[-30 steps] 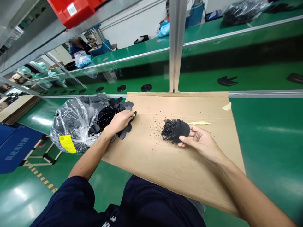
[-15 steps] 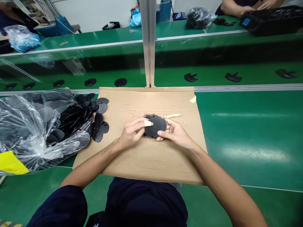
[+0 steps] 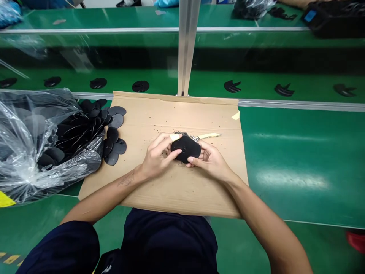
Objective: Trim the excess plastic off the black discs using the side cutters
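Between my two hands is a flat black disc [image 3: 186,149], roughly round, with small raised or cut marks on its face. My left hand [image 3: 159,154] grips its left edge, thumb on top, and a pale wrap covers one finger. On the right edge, my right hand [image 3: 209,158] pinches it with the thumb in front. Just beyond the disc lies a cutter-like tool with a pale yellow handle [image 3: 209,135] and a thin tip. Tiny black bits [image 3: 179,134] are heaped behind the disc and scattered over the cardboard sheet [image 3: 176,190].
A clear plastic bag [image 3: 34,160] spills many black discs at the left. Several loose discs [image 3: 114,146] lie on the cardboard's left edge. A metal post [image 3: 188,49] rises behind the cardboard. Black parts [image 3: 140,86] sit spaced along the green strip beyond the rail.
The disc in my hands has tilted and its face looks darker. My left thumb now rests on its face. The whole view has tipped downward.
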Available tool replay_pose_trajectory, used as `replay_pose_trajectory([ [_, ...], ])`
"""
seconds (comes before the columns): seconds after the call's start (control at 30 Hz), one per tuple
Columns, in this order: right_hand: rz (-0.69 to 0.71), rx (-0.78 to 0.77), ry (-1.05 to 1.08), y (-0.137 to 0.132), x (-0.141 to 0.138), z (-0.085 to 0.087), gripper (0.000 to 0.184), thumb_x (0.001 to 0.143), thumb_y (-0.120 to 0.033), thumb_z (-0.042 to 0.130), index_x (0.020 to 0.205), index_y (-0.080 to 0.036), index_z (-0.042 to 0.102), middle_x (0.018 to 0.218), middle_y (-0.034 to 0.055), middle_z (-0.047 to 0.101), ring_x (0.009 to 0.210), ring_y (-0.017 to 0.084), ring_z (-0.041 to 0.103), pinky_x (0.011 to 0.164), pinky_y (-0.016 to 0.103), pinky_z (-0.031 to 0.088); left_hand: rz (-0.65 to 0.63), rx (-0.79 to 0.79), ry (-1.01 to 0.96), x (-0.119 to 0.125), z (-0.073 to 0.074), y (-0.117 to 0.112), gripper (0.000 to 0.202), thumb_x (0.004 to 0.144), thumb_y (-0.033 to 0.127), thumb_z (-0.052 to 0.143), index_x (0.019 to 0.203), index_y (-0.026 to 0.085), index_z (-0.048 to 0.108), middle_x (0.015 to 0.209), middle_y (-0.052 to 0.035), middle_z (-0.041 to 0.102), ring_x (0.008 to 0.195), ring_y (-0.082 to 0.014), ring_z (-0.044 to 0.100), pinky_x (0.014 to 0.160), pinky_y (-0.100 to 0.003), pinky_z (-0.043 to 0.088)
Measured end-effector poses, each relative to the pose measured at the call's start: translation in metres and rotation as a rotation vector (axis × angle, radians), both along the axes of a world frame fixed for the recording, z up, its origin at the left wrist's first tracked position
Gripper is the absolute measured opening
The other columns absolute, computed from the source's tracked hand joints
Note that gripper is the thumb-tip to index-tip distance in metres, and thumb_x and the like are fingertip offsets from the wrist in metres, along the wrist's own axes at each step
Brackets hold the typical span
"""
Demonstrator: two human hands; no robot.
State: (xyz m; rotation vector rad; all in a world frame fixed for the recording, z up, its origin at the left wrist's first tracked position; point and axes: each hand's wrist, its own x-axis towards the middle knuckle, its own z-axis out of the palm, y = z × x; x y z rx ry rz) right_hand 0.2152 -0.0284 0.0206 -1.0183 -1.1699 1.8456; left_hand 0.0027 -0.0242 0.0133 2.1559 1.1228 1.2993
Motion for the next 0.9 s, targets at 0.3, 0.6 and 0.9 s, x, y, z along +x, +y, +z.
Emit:
replay_pose_trajectory([
  [0.3,0.034,0.052,-0.064,-0.003,-0.003,0.005,0.050,0.073,-0.053,0.088,0.100,-0.020,0.061,0.081,-0.0002,0.072,0.068,0.015,0.073,0.062,0.025,0.060,-0.012,-0.019,0.009,-0.002,-0.001,0.000,0.034,0.097,0.029,0.066,0.130,0.018,0.066,0.107,-0.0076,0.065,0.075,-0.0113,0.056,0.066,-0.023,0.053],
  [0.6,0.020,0.138,-0.128,-0.003,-0.004,0.006,0.046,0.082,-0.060,0.078,0.104,-0.022,0.067,0.085,0.0024,0.072,0.071,0.017,0.069,0.065,0.029,0.059,-0.044,-0.115,-0.042,-0.003,-0.003,0.002,0.036,0.097,0.032,0.066,0.131,0.019,0.066,0.118,-0.0106,0.066,0.088,-0.0143,0.064,0.072,-0.025,0.056],
  [0.9,0.022,0.172,-0.124,-0.005,-0.005,0.000,0.044,0.081,-0.058,0.080,0.100,-0.022,0.063,0.090,0.0019,0.068,0.080,0.019,0.069,0.075,0.032,0.060,-0.183,-0.328,-0.296,0.002,-0.014,0.000,0.038,0.099,0.032,0.063,0.134,0.018,0.061,0.127,-0.0125,0.070,0.108,-0.0191,0.073,0.086,-0.027,0.063],
])
